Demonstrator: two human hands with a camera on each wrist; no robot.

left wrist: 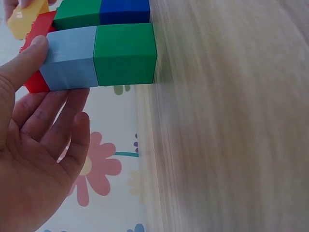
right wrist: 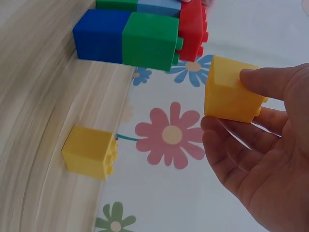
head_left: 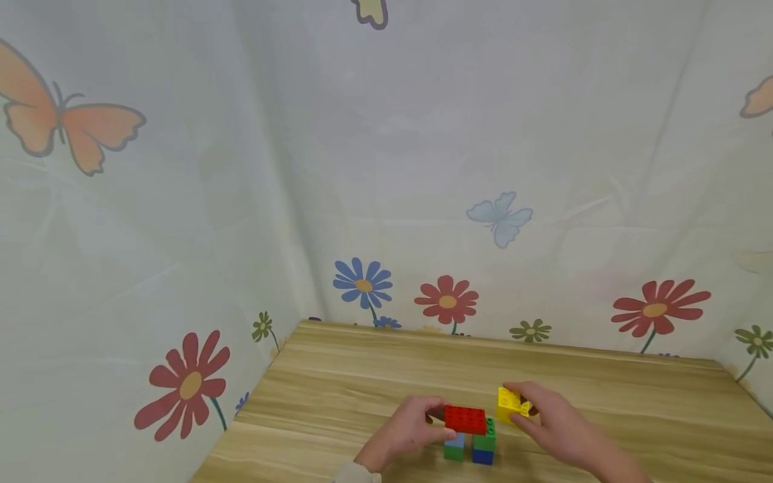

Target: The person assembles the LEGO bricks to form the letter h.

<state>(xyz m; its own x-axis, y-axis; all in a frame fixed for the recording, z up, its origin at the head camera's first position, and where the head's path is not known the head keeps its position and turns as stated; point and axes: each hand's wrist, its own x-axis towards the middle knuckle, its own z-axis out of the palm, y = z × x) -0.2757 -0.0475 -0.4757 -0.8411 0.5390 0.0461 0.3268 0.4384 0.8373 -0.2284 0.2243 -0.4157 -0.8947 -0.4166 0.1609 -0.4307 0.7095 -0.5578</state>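
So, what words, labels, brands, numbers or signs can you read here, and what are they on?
There are none to read.
The bricks show no lettering; any marks on their studs are too small to make out.
The backdrop bears only printed flowers and butterflies.
The table shows just wood grain.

The blocks (left wrist: 125,54) look smooth plastic, the tabletop (head_left: 362,362) wood-grained.

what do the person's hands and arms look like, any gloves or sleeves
The left hand and right hand are both ungloved, with no rings showing. A pale, off-white cuff shows at the left wrist; the right forearm is bare as far as it shows.
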